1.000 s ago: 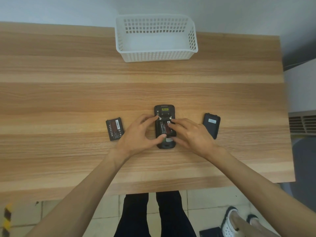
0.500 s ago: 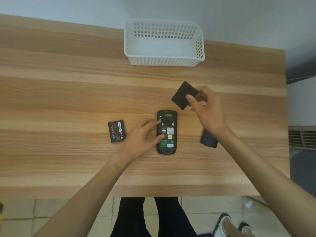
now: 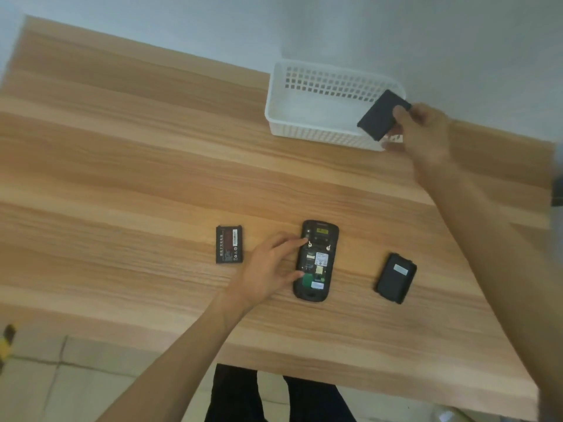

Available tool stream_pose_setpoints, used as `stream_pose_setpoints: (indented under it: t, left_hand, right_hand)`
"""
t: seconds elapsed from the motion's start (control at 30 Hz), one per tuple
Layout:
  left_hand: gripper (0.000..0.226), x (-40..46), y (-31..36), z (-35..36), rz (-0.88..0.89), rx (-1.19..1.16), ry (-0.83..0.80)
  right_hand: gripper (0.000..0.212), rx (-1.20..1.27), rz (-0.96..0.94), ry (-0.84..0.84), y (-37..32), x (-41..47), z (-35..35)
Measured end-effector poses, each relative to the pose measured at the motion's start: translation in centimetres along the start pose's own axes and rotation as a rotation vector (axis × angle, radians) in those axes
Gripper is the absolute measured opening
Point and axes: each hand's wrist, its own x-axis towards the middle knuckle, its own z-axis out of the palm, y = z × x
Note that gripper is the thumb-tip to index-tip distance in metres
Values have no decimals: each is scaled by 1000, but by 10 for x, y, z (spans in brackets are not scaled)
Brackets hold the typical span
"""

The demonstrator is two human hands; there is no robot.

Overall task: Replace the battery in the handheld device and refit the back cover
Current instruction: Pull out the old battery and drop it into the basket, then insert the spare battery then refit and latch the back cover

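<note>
The black handheld device lies face down on the wooden table, its battery bay open and bare, with labels and a green patch showing. My left hand rests against its left side, forefinger and thumb touching it. My right hand holds a black battery tilted over the right end of the white basket. A second battery with a printed label lies flat to the left of the device. The black back cover lies to the right of the device.
The white perforated basket stands at the table's far edge by the wall and looks empty. The table's near edge runs just below the device, with tiled floor and my legs beyond it.
My right hand has lifted the battery out of the device and carried it up and to the right, over the basket. My left hand stays on the device. The camera has turned.
</note>
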Motion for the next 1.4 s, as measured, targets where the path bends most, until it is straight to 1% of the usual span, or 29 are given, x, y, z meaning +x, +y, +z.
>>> stream_pose_setpoints:
  t: [0.1, 0.17, 0.27, 0.37, 0.5, 0.57, 0.67, 0.7, 0.77, 0.83, 0.9, 0.97, 1.03, 1.1, 1.2, 1.27, 1.3, 1.33, 1.4]
  left_hand:
    - [67, -1, 1, 2, -8, 8, 19]
    - [68, -2, 1, 2, -22, 11, 24]
    - [68, -2, 2, 3, -41, 17, 38]
    - [68, -2, 3, 3, -43, 15, 47]
    - [67, -3, 3, 3, -48, 12, 48]
    - [66, -3, 3, 3, -44, 9, 44]
    - [66, -4, 4, 2, -47, 8, 43]
    - [66, -4, 5, 2, -53, 12, 43]
    - [67, -5, 5, 2, -59, 29, 39]
    - [66, -5, 6, 0, -48, 46, 29]
    - [61, -5, 8, -2, -31, 72, 21]
    - [51, -7, 7, -7, -9, 112, 29]
    - [40, -11, 5, -14, 7, 164, 69]
    - [32, -17, 2, -23, 13, 200, 142]
    - [28, -29, -7, -38, 36, 276, 263]
    - [32, -37, -18, -50, 27, 331, 339]
    - [38, -40, -24, -56, 16, 356, 367]
    - [47, -43, -30, -61, 3, 386, 382]
    - [66, -49, -43, -69, -34, 446, 356]
  right_hand:
    - [18, -58, 14, 21, -5, 33, 6]
    - [27, -152, 39, 26, -7, 51, 10]
    - [31, -324, 94, -52, -9, 71, 17]
    - [38, -478, 102, -142, -10, 81, 22]
    - [42, -513, 141, -214, -6, 82, 28]
    - [39, -569, 143, -216, -6, 80, 29]
    - [29, -651, 106, -197, -8, 77, 24]
    - [29, -672, 70, -178, -8, 74, 20]
    - [31, -708, -66, -104, -11, 64, 12]
    - [31, -662, -229, -20, -14, 43, 4]
    - [27, -519, -287, 6, -12, 17, -2]
    - [24, -440, -281, -6, -3, -12, -8]
    - [25, -388, -232, -28, 12, -39, -16]
    - [26, -365, -171, -41, 29, -63, -23]
    - [26, -365, -126, -63, 53, -91, -31]
    - [27, -351, -91, -77, 68, -104, -36]
    - [27, -345, -76, -84, 74, -110, -38]
    - [27, -347, -64, -87, 80, -115, -40]
    - [26, -352, -43, -86, 90, -124, -42]
